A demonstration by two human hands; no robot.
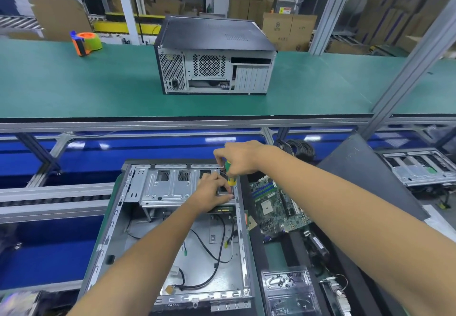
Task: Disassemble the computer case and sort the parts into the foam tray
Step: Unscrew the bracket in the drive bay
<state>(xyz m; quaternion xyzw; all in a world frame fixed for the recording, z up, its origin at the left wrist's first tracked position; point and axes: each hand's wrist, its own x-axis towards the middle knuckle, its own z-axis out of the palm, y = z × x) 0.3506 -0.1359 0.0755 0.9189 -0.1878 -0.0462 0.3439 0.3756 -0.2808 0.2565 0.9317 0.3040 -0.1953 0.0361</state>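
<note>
The open computer case [172, 236] lies at lower centre, both hands over its far right corner. The right hand [240, 159] grips a green-and-yellow screwdriver [230, 174] upright; the left hand [213, 193] has its fingers curled on the drive bracket [167, 187] beside the tip. A motherboard [274, 207] lies right of the case, and a second case [212, 56] stands on the green surface [74, 86] above.

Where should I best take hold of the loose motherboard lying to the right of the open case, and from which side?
Grip the motherboard by its bare long edges, from above. It lies flat, component side up, so the socket and slots should stay untouched.
</note>
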